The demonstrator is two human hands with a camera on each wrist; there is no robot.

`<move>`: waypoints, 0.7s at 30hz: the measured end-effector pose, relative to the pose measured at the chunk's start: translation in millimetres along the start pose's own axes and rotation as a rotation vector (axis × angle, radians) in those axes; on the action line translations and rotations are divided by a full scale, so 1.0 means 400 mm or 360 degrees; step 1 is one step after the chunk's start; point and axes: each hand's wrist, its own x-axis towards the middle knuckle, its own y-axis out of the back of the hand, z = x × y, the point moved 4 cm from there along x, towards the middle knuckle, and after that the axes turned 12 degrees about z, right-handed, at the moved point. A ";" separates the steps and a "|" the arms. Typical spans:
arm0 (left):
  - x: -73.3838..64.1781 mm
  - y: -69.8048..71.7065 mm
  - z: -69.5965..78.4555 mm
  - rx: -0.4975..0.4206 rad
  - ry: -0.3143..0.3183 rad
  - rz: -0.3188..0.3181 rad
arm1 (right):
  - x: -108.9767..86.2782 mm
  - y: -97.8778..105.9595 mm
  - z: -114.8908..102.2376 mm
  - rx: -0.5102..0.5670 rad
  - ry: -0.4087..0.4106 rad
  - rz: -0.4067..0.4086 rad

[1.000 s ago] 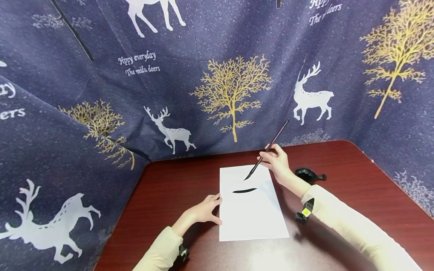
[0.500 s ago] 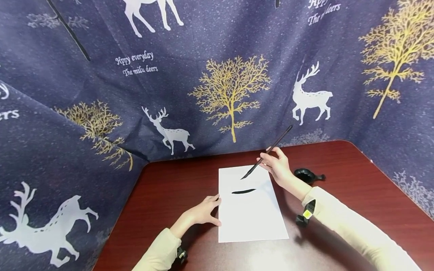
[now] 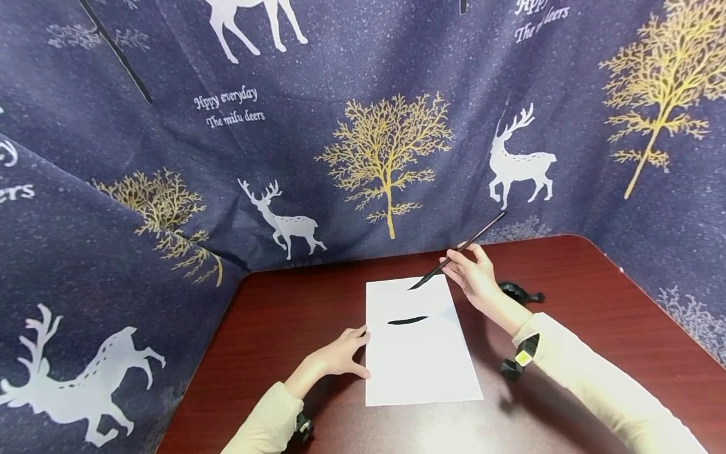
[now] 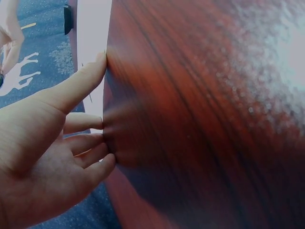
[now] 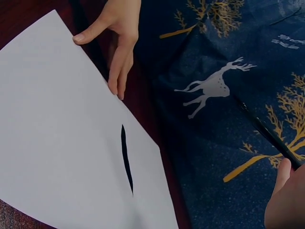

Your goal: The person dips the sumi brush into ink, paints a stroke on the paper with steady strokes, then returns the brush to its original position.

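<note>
A white sheet of paper (image 3: pixel 420 366) lies on the table with one black ink stroke (image 3: pixel 408 320) across its upper part. My right hand (image 3: pixel 473 277) pinches a dark, slim writing brush (image 3: pixel 462 248) by its handle. The brush slants, its pointed black tip over the top part of the sheet, above the stroke. In the right wrist view the brush (image 5: pixel 267 133) shows at the right, with the thumb against it. My left hand (image 3: pixel 340 353) rests at the left edge of the paper, fingers spread; in the left wrist view its fingertips (image 4: pixel 101 59) touch that edge.
A small black dish with a handle (image 3: pixel 516 292) stands on the table right of the paper, partly behind the right forearm. The reddish-brown table (image 3: pixel 295 309) ends at a dark blue curtain (image 3: pixel 283 151) printed with deer and trees.
My right hand has moved right and slightly away with the brush, which now leans lower. The brush tip went a little left, then back right and up. The left hand and paper stay put.
</note>
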 end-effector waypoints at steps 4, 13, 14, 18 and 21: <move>0.001 0.000 -0.003 0.0006 -0.0007 0.0005 | -0.003 0.009 -0.011 0.0029 0.0029 -0.0006; 0.001 0.001 -0.005 0.0000 -0.0020 0.0006 | -0.010 0.034 -0.047 0.0060 0.0161 -0.0023; 0.000 0.000 -0.006 0.0000 -0.0018 0.0001 | -0.012 0.037 -0.052 0.0073 0.0161 -0.0024; -0.002 -0.002 -0.007 -0.0016 -0.0007 -0.0014 | -0.019 0.046 -0.070 0.0113 0.0176 -0.0035; -0.001 0.000 -0.007 -0.0037 0.0001 -0.0020 | -0.025 0.053 -0.088 0.0149 0.0219 -0.0058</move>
